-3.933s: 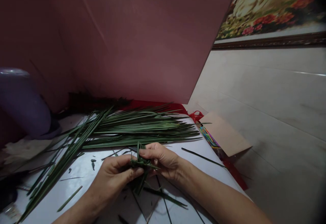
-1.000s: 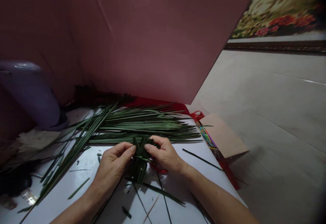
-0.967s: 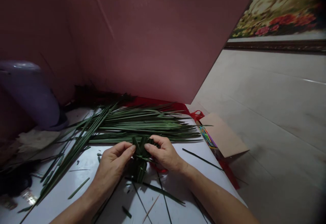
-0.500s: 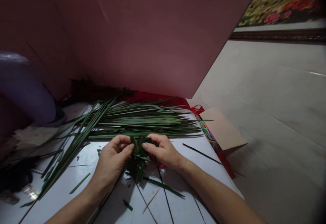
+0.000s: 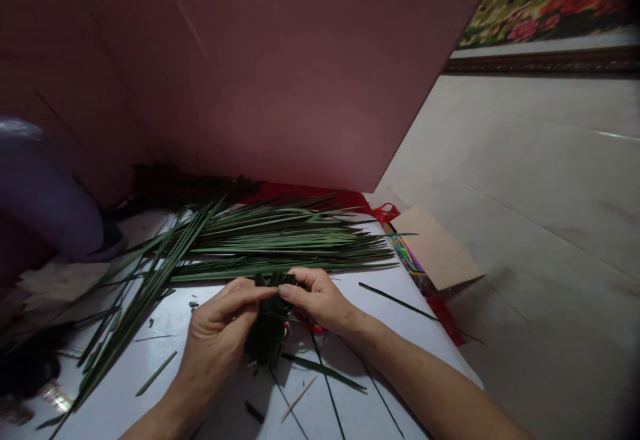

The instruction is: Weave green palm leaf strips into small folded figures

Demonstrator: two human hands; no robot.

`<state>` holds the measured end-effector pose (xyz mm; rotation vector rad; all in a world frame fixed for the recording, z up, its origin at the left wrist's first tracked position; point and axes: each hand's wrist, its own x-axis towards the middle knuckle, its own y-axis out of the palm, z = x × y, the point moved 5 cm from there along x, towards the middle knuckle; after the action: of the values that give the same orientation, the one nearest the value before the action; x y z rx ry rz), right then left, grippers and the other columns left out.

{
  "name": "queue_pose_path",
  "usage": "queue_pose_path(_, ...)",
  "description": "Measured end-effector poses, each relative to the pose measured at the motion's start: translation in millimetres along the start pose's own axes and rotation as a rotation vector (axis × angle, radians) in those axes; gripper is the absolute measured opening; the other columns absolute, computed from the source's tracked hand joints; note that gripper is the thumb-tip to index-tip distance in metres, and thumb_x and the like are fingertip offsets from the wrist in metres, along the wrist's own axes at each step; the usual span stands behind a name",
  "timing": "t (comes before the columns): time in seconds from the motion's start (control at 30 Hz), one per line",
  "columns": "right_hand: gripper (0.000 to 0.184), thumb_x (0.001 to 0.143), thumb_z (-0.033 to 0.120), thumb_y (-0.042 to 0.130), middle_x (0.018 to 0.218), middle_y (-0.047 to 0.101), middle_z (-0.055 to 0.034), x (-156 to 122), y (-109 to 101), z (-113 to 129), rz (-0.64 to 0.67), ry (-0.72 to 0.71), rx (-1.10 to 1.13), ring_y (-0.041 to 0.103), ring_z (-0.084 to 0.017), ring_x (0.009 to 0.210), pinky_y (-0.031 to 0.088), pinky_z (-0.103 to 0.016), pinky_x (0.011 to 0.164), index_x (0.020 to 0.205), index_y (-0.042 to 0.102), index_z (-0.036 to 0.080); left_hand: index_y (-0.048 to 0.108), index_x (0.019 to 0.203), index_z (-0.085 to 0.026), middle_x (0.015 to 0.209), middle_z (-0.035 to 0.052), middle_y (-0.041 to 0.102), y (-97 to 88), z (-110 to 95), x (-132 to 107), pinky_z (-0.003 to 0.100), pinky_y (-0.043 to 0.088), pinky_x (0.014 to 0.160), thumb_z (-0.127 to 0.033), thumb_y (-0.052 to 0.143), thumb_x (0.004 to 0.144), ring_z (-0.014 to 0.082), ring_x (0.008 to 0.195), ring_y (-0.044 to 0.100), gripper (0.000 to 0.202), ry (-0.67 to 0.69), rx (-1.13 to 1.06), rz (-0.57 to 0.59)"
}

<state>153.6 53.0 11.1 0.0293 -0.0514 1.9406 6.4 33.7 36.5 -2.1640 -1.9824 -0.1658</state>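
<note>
Pinching a folded green leaf piece (image 5: 265, 341) with right hand (image 5: 317, 301) thumb against curled fingers, left hand (image 5: 219, 327) laying one fingertip across its top, left grip unclear, piece above white table (image 5: 400, 353), before leaf strips (image 5: 290, 237).

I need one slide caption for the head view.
Left hand and right hand hold a folded leaf piece over a white tabletop, near long green leaves.

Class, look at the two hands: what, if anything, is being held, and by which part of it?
A dark green leaf piece, held by its upper part, as pictured, in the left hand and right hand.
</note>
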Motion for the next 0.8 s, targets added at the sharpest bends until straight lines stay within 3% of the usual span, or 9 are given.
queue_pose_path(0.07, 0.027, 0.079, 0.040, 0.058, 0.067, 0.048, 0.0018, 0, 1, 0, 0.011, -0.009, 0.016, 0.040, -0.008, 0.058, 0.033, -0.020, 0.053, 0.080, 0.059, 0.013, 0.072, 0.079, -0.024, 0.076, 0.0005, 0.059, -1.0, -2, 0, 0.021, 0.042, 0.061, -0.017, 0.059, 0.073, 0.0146, 0.071, 0.053, 0.016, -0.007, 0.044, -0.010)
queue_pose_path(0.17, 0.028, 0.079, 0.041, 0.057, 0.065, 0.047, 0.0026, -1, 0, 1, 0.012, -0.012, 0.014, 0.039, -0.008, 0.056, 0.032, -0.019, 0.050, 0.080, 0.060, 0.013, 0.069, 0.082, -0.021, 0.080, 0.0019, 0.064, 0.1, 5, 0, 0.023, 0.045, 0.062, -0.023, 0.064, 0.070, 0.0169, 0.073, 0.058, 0.013, -0.153, -0.015, -0.019)
queue_pose_path(0.3, 0.025, 0.081, 0.039, 0.056, 0.063, 0.046, 0.0035, -2, 0, 5, 0.020, -0.017, -0.052, 0.037, -0.007, 0.053, 0.029, -0.018, 0.047, 0.079, 0.058, 0.014, 0.064, 0.076, -0.018, 0.064, -0.0005, 0.064, 4.9, 16, -1, 0.021, 0.044, 0.051, -0.029, 0.072, 0.063, 0.0136, 0.058, 0.056, 0.019, -0.336, -0.132, -0.011)
queue_pose_path(0.5, 0.024, 0.081, 0.037, 0.055, 0.070, 0.051, 0.0011, -2, 0, 10, 0.014, -0.053, -0.056, 0.042, -0.009, 0.061, 0.034, -0.021, 0.056, 0.080, 0.059, 0.013, 0.054, 0.078, -0.020, 0.066, -0.0056, 0.064, 5.8, 19, 3, 0.020, 0.045, 0.049, -0.019, 0.077, 0.055, 0.0105, 0.054, 0.057, 0.032, -0.387, -0.417, -0.095)
queue_pose_path(0.63, 0.027, 0.079, 0.040, 0.057, 0.067, 0.049, 0.0021, -2, 0, 8, -0.008, -0.016, -0.070, 0.040, -0.009, 0.058, 0.033, -0.020, 0.054, 0.077, 0.059, 0.013, 0.061, 0.087, -0.017, 0.064, -0.0017, 0.064, 11.8, 28, 1, 0.025, 0.047, 0.052, -0.023, 0.077, 0.054, 0.0143, 0.054, 0.060, 0.037, -0.521, -0.476, 0.008)
queue_pose_path(0.8, 0.028, 0.076, 0.042, 0.061, 0.062, 0.046, 0.0039, 0, -3, 2, -0.050, 0.031, -0.044, 0.038, -0.008, 0.054, 0.031, -0.019, 0.049, 0.074, 0.056, 0.015, 0.066, 0.070, -0.014, 0.055, -0.0005, 0.060, 13.2, 30, 0, 0.023, 0.042, 0.044, -0.029, 0.073, 0.059, 0.0133, 0.048, 0.055, 0.020, -0.577, -0.382, 0.100)
